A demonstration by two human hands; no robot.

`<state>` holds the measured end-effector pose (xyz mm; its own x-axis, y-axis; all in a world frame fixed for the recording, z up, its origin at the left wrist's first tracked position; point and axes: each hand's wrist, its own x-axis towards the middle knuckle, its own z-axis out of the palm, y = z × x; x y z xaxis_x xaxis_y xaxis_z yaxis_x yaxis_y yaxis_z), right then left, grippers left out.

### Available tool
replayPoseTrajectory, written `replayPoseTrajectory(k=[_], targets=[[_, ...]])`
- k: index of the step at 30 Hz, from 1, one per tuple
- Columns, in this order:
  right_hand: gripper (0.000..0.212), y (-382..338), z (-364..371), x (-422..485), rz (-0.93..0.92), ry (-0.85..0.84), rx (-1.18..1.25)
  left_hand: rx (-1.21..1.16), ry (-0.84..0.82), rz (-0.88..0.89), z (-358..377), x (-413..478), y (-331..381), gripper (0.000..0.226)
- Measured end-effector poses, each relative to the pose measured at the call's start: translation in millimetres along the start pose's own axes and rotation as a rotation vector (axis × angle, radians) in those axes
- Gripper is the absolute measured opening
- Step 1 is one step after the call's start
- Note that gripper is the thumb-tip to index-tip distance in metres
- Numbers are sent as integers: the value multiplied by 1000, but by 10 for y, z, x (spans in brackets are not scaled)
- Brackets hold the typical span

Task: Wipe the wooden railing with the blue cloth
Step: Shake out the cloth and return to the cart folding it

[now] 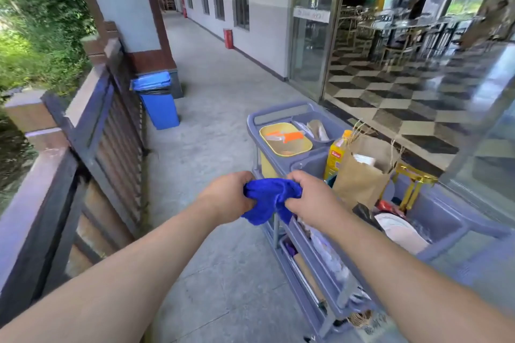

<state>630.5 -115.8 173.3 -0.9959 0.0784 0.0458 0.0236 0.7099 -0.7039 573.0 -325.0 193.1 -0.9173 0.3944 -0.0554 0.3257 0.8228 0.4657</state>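
Observation:
A bright blue cloth is bunched up in mid-air between both of my hands, above the left edge of a cleaning cart. My left hand grips its left side and my right hand grips its right side. The wooden railing runs along the left of the walkway, brown with a dark frame and vertical slats, about an arm's length to the left of my hands. Neither hand touches the railing.
A grey-blue cleaning cart stands right of centre with a yellow tub, a yellow bottle and a brown paper bag. A blue bin stands by the railing ahead. Glass doors line the right side.

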Motion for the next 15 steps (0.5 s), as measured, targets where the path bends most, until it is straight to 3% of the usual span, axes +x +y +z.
replayPoseTrajectory(k=[9, 15], targets=[[19, 455, -118, 1004, 174, 80, -4, -25, -36, 117, 131, 1504, -49, 20], [38, 447, 67, 1564, 334, 39, 69, 38, -130, 266, 194, 2327, -174, 22]])
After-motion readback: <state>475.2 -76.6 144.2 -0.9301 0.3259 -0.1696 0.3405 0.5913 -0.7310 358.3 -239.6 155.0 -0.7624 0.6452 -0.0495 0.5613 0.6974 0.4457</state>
